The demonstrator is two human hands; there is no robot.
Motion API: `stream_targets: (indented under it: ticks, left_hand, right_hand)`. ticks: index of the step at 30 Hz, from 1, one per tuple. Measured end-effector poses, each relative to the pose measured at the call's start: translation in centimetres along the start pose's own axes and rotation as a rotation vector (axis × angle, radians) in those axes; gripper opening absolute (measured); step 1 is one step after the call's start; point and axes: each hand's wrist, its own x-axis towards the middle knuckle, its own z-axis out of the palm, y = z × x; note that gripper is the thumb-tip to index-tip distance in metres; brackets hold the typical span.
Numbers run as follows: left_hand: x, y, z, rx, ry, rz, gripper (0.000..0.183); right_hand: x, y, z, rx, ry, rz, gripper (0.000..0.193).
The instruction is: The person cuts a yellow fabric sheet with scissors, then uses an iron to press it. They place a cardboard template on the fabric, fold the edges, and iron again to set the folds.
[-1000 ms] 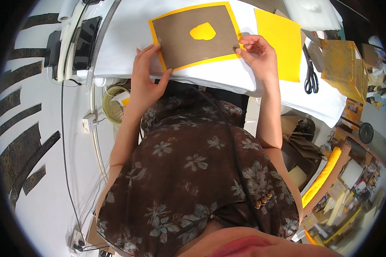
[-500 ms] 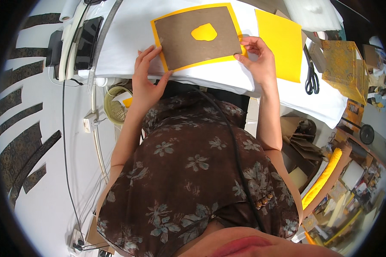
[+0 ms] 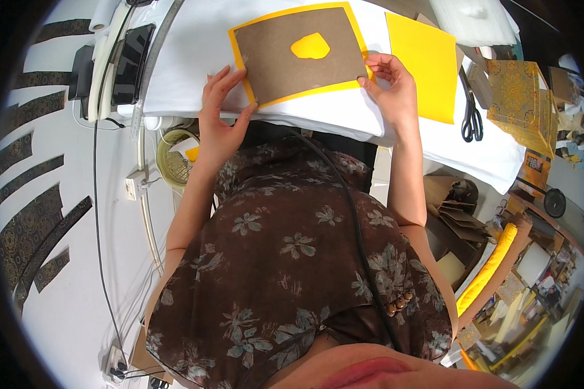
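Note:
A brown card stencil [image 3: 285,65] with a rounded cut-out lies on a yellow sheet [image 3: 240,61], so yellow shows through the hole [image 3: 310,46] and around the edges. My left hand [image 3: 219,117] rests flat at the stencil's near left corner, fingertips on the yellow border. At the near right corner, the fingers of my right hand [image 3: 389,91] press on the stencil's edge. Both sheets sit on a white-covered table [image 3: 188,58].
A second yellow sheet [image 3: 425,61] lies to the right, with black scissors [image 3: 471,117] and a gold patterned box [image 3: 522,104] beyond it. A dark flat device [image 3: 130,61] lies at the table's left. A wicker bin [image 3: 175,159] and a wall socket [image 3: 136,185] are below the table edge.
The stencil and yellow sheet have shifted slightly to the right and away on the table. Both hands stayed at the near corners.

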Motion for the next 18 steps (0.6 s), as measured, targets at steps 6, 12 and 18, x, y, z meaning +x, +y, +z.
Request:
stream_targets:
  ticks: [6, 12, 18]
  left_hand:
    - [0.1, 0.4, 0.0, 0.085, -0.007, 0.002, 0.055]
    - [0.2, 0.7, -0.1, 0.113, -0.008, 0.004, 0.054]
    - [0.2, 0.6, 0.0, 0.106, -0.007, -0.008, 0.054]
  right_hand:
    - [0.1, 0.5, 0.2, -0.005, 0.05, -0.032, 0.039]
    - [0.1, 0.7, 0.3, 0.029, 0.058, -0.021, 0.037]
    - [0.2, 1.0, 0.2, 0.032, 0.05, -0.008, 0.038]
